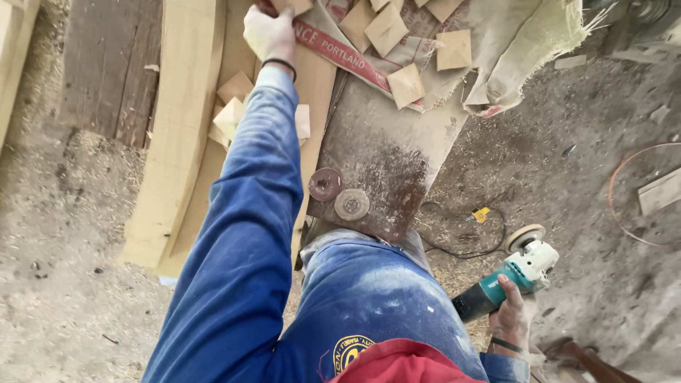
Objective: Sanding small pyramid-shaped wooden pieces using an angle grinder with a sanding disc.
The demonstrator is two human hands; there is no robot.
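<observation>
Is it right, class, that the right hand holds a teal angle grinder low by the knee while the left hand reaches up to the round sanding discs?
Not quite. The head view shows the left hand reaching to the square sandpaper pieces on the sack; the round sanding discs lie untouched lower down. The right hand does hold the teal angle grinder.

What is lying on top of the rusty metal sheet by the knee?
Two round grinding discs lie side by side on the rusty metal sheet, with sawdust scattered around them. Its upper end is covered by the printed woven sack carrying square wood offcuts.
</observation>
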